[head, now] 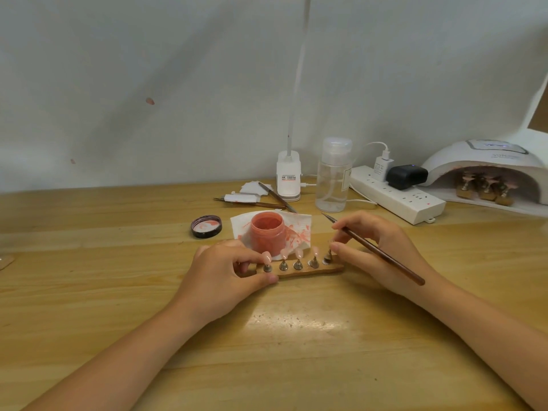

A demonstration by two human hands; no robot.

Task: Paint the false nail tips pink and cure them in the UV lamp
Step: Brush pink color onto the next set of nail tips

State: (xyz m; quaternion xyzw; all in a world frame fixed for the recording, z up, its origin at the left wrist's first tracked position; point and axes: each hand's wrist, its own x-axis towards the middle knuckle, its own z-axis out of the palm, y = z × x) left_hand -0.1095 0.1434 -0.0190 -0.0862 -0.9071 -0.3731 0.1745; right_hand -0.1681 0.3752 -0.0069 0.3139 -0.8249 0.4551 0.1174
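On the wooden table [296,336], close in front of me, lies the wooden holder [311,269] with a row of small metal stands; pink nail tips [298,253] sit on the stands; my left hand [225,277] grips the holder's left end, thumb curled under the near edge, fingers over the far edge; my right hand [376,247] pinches the rightmost stand between thumb and fingertip, and holds a thin brush [382,253] across the fingers, its point aimed away to the left, handle lying back over the wrist; just behind the holder stands the open jar of pink paint [267,232] on a paint-smeared tissue [299,229]; its lid [206,226] lies upturned to the left; at far right the UV lamp [486,170] holds other stands under its dome; a clear bottle [333,176] and a power strip [397,194] stand near the wall; two spare brushes [261,204] lie behind the jar.
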